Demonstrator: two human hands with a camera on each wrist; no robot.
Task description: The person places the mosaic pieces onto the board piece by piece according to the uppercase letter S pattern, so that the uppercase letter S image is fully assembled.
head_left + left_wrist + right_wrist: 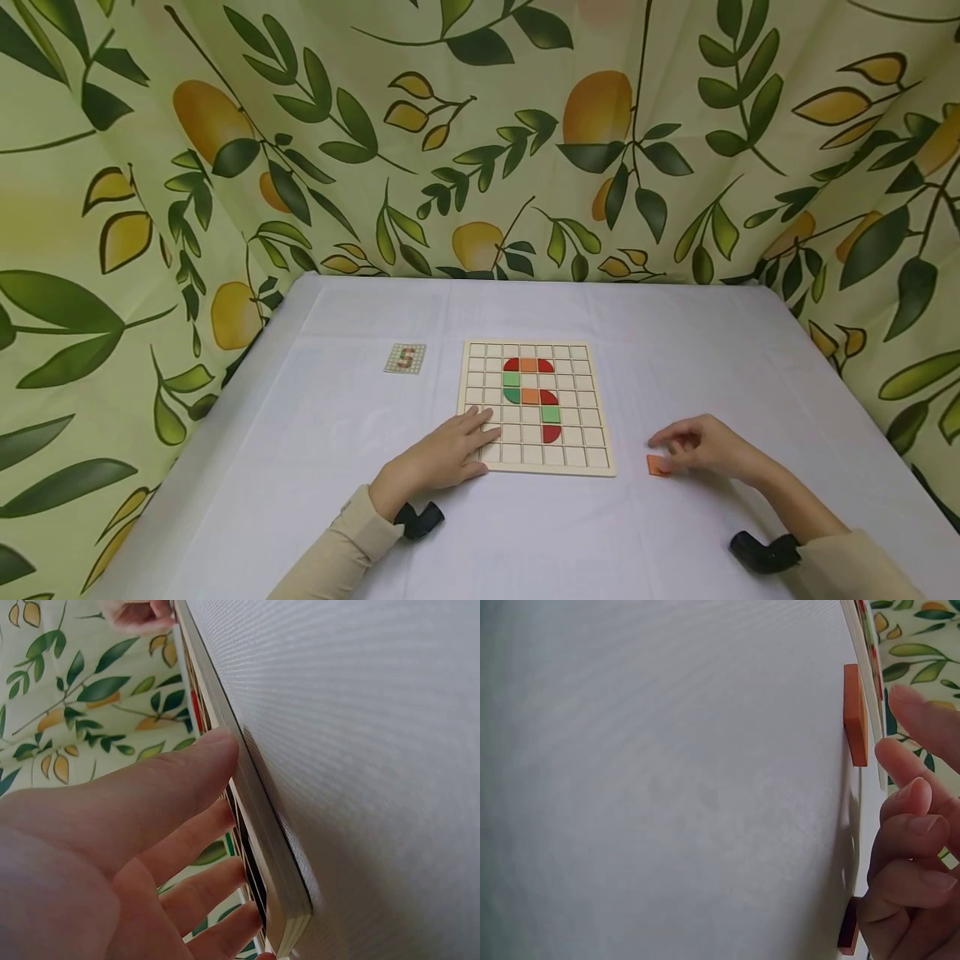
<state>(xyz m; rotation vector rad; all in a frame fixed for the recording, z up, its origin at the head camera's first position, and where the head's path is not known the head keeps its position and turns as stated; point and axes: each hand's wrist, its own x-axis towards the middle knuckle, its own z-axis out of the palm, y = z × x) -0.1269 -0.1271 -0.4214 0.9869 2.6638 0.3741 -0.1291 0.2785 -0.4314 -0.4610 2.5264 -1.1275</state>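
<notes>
A pale wooden grid board lies on the table, holding red, orange and green tiles in an S-like, bent line. My left hand rests on its lower left part, fingers spread over the squares. In the left wrist view the thumb lies against the board's edge. Off the board's right side, my right hand hovers over an orange square tile, fingers bent and partly covering it. In the right wrist view the orange tile lies apart from the fingertips, and a dark red tile shows below, partly hidden by the fingers.
A small card with a gridded S pattern lies left of the board. White cloth covers the table. A leaf-and-fruit print curtain hangs behind and at both sides. Black devices sit at both wrists.
</notes>
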